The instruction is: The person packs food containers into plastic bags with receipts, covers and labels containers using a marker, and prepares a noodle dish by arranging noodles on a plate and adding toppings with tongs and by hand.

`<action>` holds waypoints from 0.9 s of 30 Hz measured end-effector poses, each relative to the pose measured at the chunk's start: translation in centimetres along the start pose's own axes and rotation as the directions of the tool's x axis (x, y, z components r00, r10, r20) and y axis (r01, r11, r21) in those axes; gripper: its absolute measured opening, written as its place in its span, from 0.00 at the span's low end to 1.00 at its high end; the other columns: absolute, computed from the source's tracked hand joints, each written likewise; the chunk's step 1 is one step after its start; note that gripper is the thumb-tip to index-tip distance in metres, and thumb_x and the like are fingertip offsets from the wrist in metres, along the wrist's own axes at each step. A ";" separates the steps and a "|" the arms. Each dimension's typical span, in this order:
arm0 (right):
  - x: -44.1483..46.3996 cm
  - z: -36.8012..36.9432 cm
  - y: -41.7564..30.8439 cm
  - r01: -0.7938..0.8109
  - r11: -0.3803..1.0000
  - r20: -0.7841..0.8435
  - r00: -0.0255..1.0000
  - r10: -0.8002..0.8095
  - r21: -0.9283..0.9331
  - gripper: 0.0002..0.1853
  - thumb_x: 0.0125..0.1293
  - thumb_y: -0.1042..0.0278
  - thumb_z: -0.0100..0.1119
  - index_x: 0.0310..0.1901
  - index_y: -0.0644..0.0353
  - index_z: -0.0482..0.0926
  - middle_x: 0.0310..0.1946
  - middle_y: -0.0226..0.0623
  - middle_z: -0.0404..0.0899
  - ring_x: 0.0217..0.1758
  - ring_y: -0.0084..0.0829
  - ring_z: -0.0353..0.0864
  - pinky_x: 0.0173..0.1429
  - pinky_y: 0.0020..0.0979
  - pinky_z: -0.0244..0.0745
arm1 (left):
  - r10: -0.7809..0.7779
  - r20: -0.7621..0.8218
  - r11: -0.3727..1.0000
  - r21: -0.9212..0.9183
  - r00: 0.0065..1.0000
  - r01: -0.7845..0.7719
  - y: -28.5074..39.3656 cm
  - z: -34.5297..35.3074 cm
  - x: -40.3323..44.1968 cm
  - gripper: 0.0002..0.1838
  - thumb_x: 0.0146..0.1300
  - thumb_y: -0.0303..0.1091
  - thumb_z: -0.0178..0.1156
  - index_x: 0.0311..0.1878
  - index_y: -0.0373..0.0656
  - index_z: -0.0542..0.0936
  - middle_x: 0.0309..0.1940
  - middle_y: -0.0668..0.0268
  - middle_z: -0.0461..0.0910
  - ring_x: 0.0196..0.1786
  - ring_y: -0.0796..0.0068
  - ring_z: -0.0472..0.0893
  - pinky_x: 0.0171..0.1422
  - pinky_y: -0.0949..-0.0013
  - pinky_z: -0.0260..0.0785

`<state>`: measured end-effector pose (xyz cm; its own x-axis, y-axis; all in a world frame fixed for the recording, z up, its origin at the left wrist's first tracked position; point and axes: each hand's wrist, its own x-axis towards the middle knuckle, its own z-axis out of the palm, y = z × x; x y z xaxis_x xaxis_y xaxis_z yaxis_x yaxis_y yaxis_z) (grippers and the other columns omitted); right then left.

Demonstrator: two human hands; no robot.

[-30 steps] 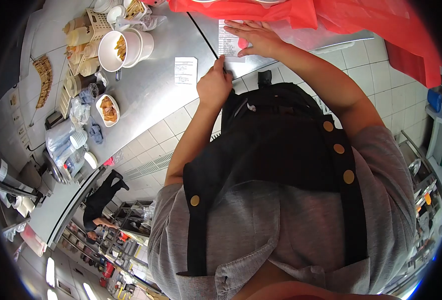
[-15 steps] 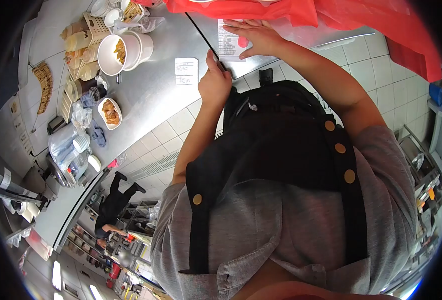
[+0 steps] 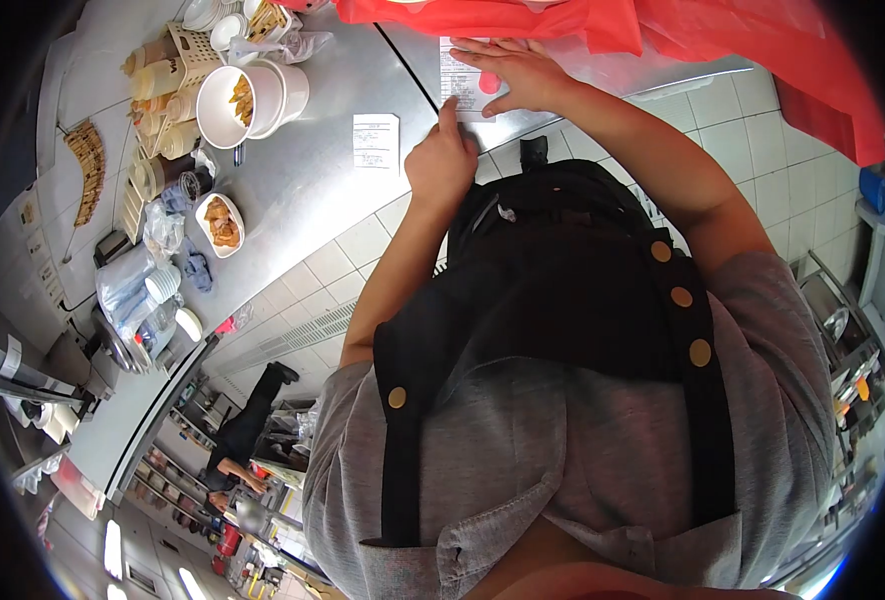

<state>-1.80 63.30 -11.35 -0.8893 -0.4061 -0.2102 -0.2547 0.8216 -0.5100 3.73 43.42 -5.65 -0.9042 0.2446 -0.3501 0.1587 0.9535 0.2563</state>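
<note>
The printed receipt (image 3: pixel 460 78) lies on the counter (image 3: pixel 298 200), long axis pointing away from me, partly under my spread right hand (image 3: pixel 523 78), while my left hand (image 3: pixel 445 160), index extended, other fingers tucked out of sight, reaches its left edge.

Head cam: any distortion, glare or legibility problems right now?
Head view: strong fisheye, black corners, bent edges at the periphery; head view: pale glare on the silver metal counter; head view: white tubular ceiling lights blown out; head view: print on the white rectangular paper slip beneath the right hand shows, but too small to read.
</note>
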 end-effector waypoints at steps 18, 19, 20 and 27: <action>-0.2 -0.6 -0.4 0.006 1.000 -0.007 1.000 -0.006 0.007 0.56 0.50 0.50 0.79 0.80 0.31 0.56 0.82 0.10 0.48 0.83 0.41 0.50 0.81 0.52 0.46 | -0.001 -0.070 0.996 0.091 0.998 0.007 -1.8 0.3 1.0 0.32 0.60 0.35 0.58 0.71 0.58 0.68 0.33 0.55 0.87 0.33 0.50 0.87 0.34 0.48 0.77; -0.2 -0.8 -0.5 -0.003 1.000 0.006 1.000 0.003 0.003 0.56 0.50 0.51 0.79 0.80 0.31 0.56 0.82 0.11 0.48 0.83 0.40 0.51 0.81 0.52 0.46 | -0.059 -0.110 0.991 0.115 0.992 0.071 -2.9 0.0 1.2 0.32 0.60 0.35 0.58 0.70 0.59 0.69 0.30 0.55 0.86 0.31 0.50 0.86 0.33 0.48 0.77; -0.2 -0.9 -0.6 -0.011 1.000 0.018 1.000 0.011 -0.001 0.55 0.51 0.52 0.79 0.80 0.32 0.56 0.83 0.11 0.47 0.83 0.40 0.51 0.81 0.52 0.46 | -0.088 -0.110 0.992 0.080 0.990 0.097 -4.2 -0.6 1.4 0.32 0.60 0.35 0.58 0.70 0.59 0.69 0.27 0.55 0.86 0.31 0.50 0.86 0.33 0.48 0.76; -0.3 -0.7 -0.5 -0.015 1.000 -0.003 1.000 0.015 0.023 0.57 0.50 0.53 0.79 0.80 0.34 0.54 0.82 0.14 0.48 0.83 0.38 0.51 0.81 0.50 0.47 | -0.128 -0.047 0.992 0.009 0.991 0.129 -5.5 -2.5 0.4 0.32 0.60 0.35 0.58 0.70 0.57 0.68 0.32 0.53 0.86 0.33 0.49 0.86 0.37 0.47 0.77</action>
<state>-1.68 63.25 -10.42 -0.8942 -0.3924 -0.2155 -0.2325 0.8184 -0.5255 1.54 37.81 -4.95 -0.9348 0.1118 -0.3371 0.0446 0.9786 0.2006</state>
